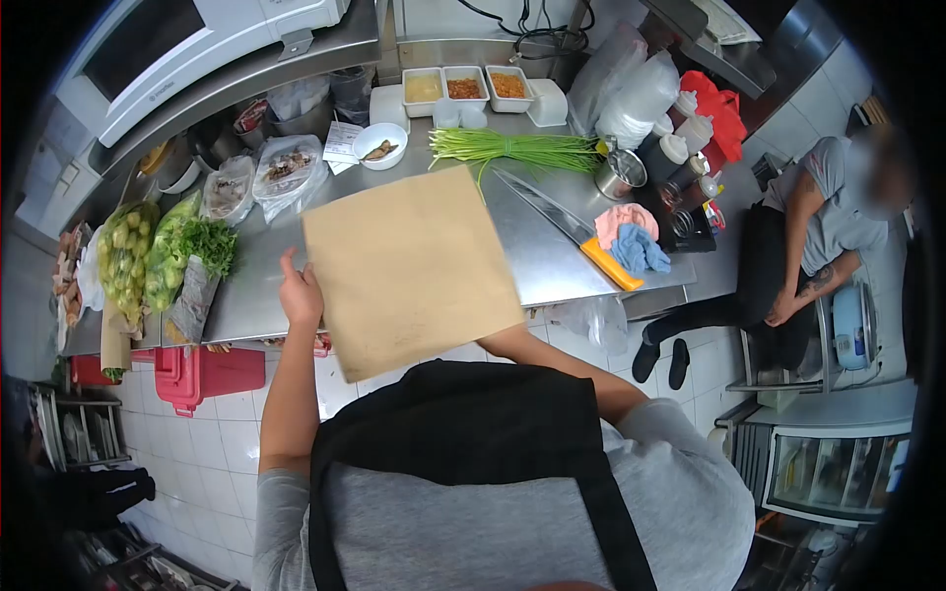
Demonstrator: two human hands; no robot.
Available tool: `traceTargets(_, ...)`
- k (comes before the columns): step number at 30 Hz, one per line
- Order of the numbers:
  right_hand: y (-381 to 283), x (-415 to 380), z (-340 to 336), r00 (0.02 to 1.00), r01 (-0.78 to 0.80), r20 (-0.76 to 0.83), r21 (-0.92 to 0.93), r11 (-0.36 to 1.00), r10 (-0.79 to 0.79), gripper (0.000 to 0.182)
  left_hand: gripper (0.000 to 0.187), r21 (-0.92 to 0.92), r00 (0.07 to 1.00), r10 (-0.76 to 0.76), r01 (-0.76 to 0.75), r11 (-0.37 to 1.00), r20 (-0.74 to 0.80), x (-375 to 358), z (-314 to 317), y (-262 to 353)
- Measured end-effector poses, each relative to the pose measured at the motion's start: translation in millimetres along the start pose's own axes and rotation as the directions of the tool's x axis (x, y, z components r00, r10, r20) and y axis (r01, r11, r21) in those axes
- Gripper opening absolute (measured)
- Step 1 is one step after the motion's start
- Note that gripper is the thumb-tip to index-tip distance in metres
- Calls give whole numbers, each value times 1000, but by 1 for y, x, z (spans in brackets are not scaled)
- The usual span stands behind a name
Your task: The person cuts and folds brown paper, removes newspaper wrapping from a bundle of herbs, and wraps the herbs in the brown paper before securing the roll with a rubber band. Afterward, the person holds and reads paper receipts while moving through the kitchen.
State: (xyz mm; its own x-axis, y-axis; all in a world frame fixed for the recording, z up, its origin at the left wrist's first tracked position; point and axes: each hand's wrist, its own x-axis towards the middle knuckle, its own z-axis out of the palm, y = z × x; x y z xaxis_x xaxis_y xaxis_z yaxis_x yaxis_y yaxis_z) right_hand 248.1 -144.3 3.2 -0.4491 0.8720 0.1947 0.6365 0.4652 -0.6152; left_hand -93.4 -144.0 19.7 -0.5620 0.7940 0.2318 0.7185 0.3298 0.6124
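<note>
A square tan cutting board point(409, 271) is tilted over the front of the steel counter, its near corner past the counter's edge. My left hand point(302, 293) grips its left side, with a finger sticking up beside the edge and the others partly behind. At the lower right corner, my right hand point(505, 341) supports the board from beneath; its fingers are hidden. Beyond the board lies a bundle of long green stalks point(517, 148). To its right rest a large knife with a yellow handle point(611, 263), a pink cloth point(623, 222) and a blue cloth point(641, 250).
Bags of vegetables point(128, 256) and leafy greens point(207, 246) crowd the counter's left. A white bowl point(380, 146) and trays of chopped food point(463, 87) stand behind. Squeeze bottles point(695, 131) fill the right. A seated person point(818, 217) is at the right; a red bin point(212, 376) stands below.
</note>
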Motion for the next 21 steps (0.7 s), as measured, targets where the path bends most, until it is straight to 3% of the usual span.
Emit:
traceTargets(1, 7, -4, -5, 996, -17, -90, -89, 996, 9, 41, 35, 46, 1000, 12, -11, 999, -9, 3, 1, -5)
traceTargets(4, 35, -9, -24, 1000, 22, -14, -126, 992, -24, 43, 31, 40, 998, -35, 38, 998, -59, 5, 2, -17)
traceTargets(7, 55, -20, -15, 986, 41, 166, -200, 979, -7, 47, 28, 177, 995, 43, -59, 982, 95, 2, 11, -7)
traceTargets(8, 57, -26, -14, 989, 79, 137, -210, 975, -51, 48, 36, 179, 987, 147, -156, 971, 64, -4, 18, 2)
traceTargets(10, 44, -37, -22, 986, 165, 68, -241, 956, -153, 51, 43, 275, 971, 216, -237, 932, 106, -30, 13, 32)
traceTargets(12, 33, -49, -24, 988, 154, 30, -186, 970, -151, 51, 51, 32, 963, 269, -268, 963, -32, -69, 16, 32)
traceTargets(14, 21, -57, -30, 988, 149, -27, -47, 988, -151, 45, 52, -268, 995, 6, 20, 963, 97, -110, 15, 17)
traceTargets(15, 14, -65, -34, 990, 138, -46, 79, 987, -134, 40, 48, -443, 982, -102, 164, 881, 159, -121, 14, 10)
traceTargets(16, 9, -77, -40, 982, 163, -103, 39, 986, -159, 32, 50, -560, 919, -211, 372, 740, 332, -116, 10, 8)
traceTargets(17, 9, -94, -46, 973, 174, -157, 2, 985, -172, 25, 51, -606, 811, -274, 572, 552, 516, -114, 4, 6)
traceTargets(19, 74, -140, -45, 991, 132, -57, 166, 977, -124, 16, 54, -568, 734, -345, 674, 472, 585, -114, -9, 31)
traceTargets(20, 79, -151, -50, 965, -126, -193, 249, 960, 176, 15, 55, -548, 691, -378, 721, 425, 617, -112, -10, 43)
traceTargets(21, 82, -161, -54, 839, -355, -287, 354, 865, 462, 14, 54, -555, 736, -340, 669, 494, 585, -115, 1, 38)
